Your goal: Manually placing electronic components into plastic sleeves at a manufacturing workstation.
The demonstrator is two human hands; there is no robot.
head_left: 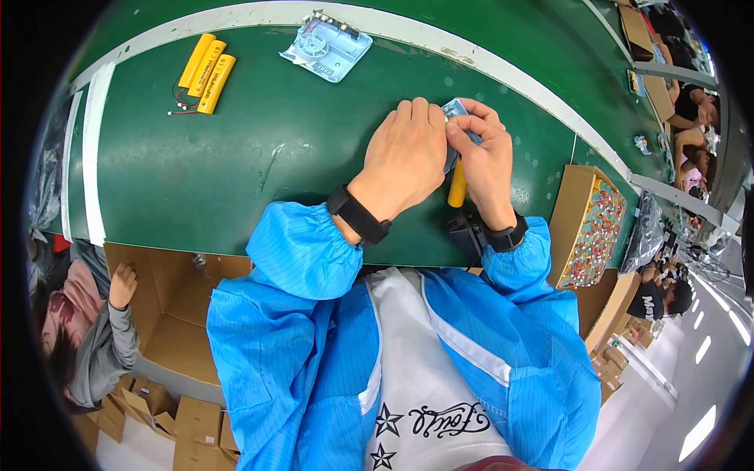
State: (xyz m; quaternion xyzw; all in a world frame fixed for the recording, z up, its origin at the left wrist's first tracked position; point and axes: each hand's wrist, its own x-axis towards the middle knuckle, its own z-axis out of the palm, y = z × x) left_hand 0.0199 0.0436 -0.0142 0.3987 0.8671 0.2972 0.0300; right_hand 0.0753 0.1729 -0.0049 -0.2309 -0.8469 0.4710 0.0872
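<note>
My left hand (404, 157) is closed, knuckles up, over a small light blue plastic casing (453, 107). From the other side my right hand (488, 157) grips the casing too, its thumb and index finger pinched at the casing's edge. The fingers cover most of the casing, and whatever lies under the pinch is hidden. Below it, between my hands, a yellow cylindrical battery (458, 188) lies on the green bench. Another light blue casing (330, 49), open, with a round grille and a dark circuit strip, rests at the far side of the bench.
Several yellow batteries with thin leads (206, 74) lie far left. A cardboard tray (567, 224) of small red-and-white wired parts stands at right. Near my right wrist is a black object (469, 234). An open carton (184, 314) is at lower left, beside another person's hand (122, 284).
</note>
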